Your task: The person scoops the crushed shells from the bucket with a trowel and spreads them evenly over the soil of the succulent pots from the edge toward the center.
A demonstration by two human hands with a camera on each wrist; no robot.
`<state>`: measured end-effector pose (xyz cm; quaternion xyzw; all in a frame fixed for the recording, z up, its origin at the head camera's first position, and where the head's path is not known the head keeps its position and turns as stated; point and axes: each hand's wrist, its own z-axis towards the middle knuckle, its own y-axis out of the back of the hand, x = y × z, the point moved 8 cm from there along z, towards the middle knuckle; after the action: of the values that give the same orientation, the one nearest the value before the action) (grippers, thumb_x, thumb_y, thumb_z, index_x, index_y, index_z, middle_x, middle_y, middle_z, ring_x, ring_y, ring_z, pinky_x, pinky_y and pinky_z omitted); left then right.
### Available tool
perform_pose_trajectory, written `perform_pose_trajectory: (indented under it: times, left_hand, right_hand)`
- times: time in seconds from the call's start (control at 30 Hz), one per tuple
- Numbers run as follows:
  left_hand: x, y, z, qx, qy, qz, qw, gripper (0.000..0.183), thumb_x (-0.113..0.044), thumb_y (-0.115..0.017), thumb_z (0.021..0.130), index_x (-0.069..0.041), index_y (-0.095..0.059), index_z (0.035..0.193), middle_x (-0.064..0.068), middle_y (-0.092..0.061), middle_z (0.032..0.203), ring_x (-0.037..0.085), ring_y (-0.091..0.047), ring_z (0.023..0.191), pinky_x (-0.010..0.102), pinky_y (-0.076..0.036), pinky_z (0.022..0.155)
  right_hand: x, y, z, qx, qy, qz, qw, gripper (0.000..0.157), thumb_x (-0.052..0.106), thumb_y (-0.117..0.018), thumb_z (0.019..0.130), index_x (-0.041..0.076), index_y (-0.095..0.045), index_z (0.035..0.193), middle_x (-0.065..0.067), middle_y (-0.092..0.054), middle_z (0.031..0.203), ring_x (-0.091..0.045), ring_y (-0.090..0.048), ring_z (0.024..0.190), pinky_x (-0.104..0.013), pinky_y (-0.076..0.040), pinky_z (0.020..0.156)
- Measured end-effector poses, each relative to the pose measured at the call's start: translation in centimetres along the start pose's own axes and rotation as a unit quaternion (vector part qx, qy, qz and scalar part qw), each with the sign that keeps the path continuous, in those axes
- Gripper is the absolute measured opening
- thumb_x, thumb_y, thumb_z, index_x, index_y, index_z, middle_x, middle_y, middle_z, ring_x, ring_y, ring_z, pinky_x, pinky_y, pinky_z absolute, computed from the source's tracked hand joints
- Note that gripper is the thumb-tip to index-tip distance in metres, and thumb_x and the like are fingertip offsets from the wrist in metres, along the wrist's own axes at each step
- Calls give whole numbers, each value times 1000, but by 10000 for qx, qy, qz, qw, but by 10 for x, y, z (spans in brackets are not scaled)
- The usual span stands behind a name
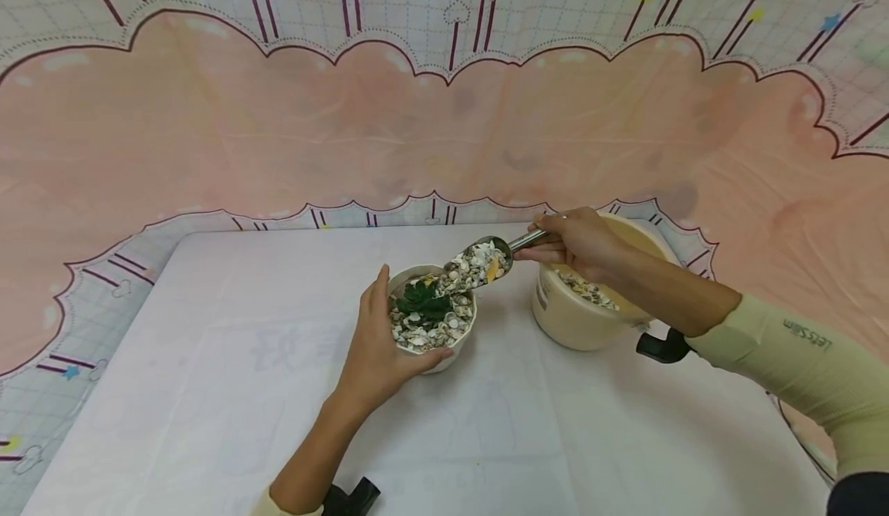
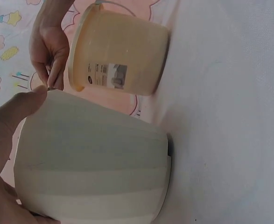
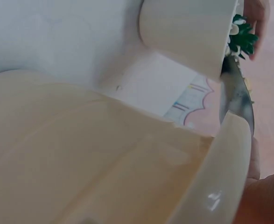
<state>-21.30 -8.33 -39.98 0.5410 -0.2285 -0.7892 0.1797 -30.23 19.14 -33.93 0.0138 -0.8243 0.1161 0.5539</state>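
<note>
My left hand [image 1: 380, 358] holds a white faceted plant pot [image 2: 94, 149] at its rim, thumb on the near side and fingers on the far side. Inside the pot, a green succulent [image 1: 422, 301] stands among small pale stones or shell bits. My right hand [image 1: 583, 242] grips the handle of a metal scoop [image 3: 237, 100]. The scoop, heaped with the same pale pieces [image 1: 478, 265], tilts down toward the pot, its tip over the rim beside the succulent. Below the right hand stands a cream bucket [image 1: 569, 323] with more pieces inside.
A white-covered table [image 1: 229, 362] bears the pot and bucket. The bucket's wire handle [image 2: 120, 5] shows in the left wrist view. Behind the table hangs a pink patterned cloth [image 1: 389, 138]. Black devices [image 1: 663, 346] are worn near both wrists.
</note>
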Motion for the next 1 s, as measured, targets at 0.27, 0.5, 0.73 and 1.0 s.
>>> perform_pose_trajectory:
  times: [0.27,0.5,0.73,1.0]
  left_hand:
    - [2,0,3,466,-240,-269,9983,139,-31,-100,70,-16,-6,170,21,-23,167,39,-34,150,62,-39,112]
    - [0,2,1,263,15,-65,9996,141,-40,-101,68,-14,-6,170,23,-22,166,40,-34,148,61,-39,113]
    - [-1,4,3,312,-40,-27,9995,138,-33,-100,70,-10,-7,170,26,-26,164,42,-37,147,62,-40,112]
    - [-4,3,-1,168,98,199,9996,142,-39,-101,68,-7,-8,169,27,-24,164,42,-34,148,61,-39,113]
  right_hand:
    - [1,-2,0,-69,32,-137,9999,25,9,-41,114,-11,-56,110,-23,-75,87,-26,-79,80,-27,-60,79]
    - [5,1,0,-93,77,-237,9996,25,9,-41,114,-11,-56,111,-23,-76,88,-27,-79,81,-28,-60,79]
    - [8,5,0,-105,116,-246,9996,25,9,-41,114,-11,-56,112,-22,-76,88,-27,-79,81,-28,-60,80]
    - [10,8,-3,-183,169,-365,9990,25,10,-42,114,-11,-56,113,-21,-75,88,-26,-79,81,-28,-60,81]
